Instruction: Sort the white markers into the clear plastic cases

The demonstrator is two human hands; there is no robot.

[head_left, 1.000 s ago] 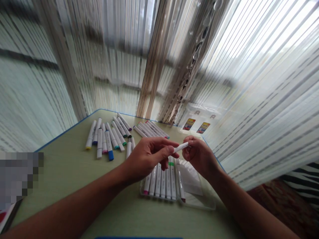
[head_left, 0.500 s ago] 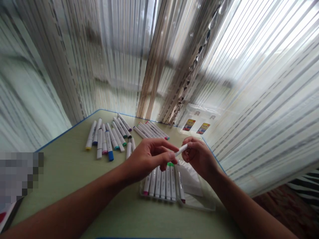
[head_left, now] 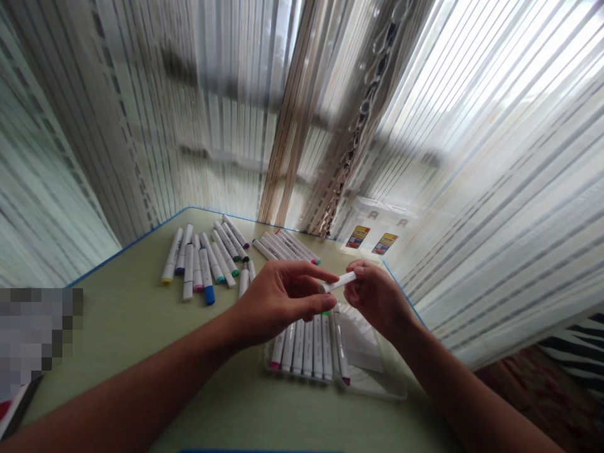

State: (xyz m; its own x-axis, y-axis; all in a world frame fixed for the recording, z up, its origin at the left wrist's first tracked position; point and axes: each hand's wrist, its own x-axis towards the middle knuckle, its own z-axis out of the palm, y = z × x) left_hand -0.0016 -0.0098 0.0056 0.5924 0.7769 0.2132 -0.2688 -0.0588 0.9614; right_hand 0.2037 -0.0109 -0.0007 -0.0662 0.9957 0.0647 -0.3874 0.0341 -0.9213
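Note:
A white marker [head_left: 338,282] is pinched at its far end by my right hand [head_left: 377,296], above the open case. My left hand [head_left: 278,299] reaches around the marker's near end with thumb and index finger apart. Its index fingertip is at the marker, and the thumb lies lower with a gap. Below the hands, a row of white markers [head_left: 307,352] lies side by side in a clear plastic case [head_left: 377,391]. One marker with a dark red end [head_left: 342,352] lies to the right of that row. My left hand hides the row's upper part.
Loose markers [head_left: 202,264] with coloured ends are spread over the green table [head_left: 141,327] at the left. Another group of markers [head_left: 287,245] lies at the back. A clear case lid with two labels [head_left: 358,237] stands behind, against the striped curtain [head_left: 226,126].
The left thumb and index finger have parted from the marker's near end, so more of the marker shows. The right hand keeps its pinch in nearly the same place.

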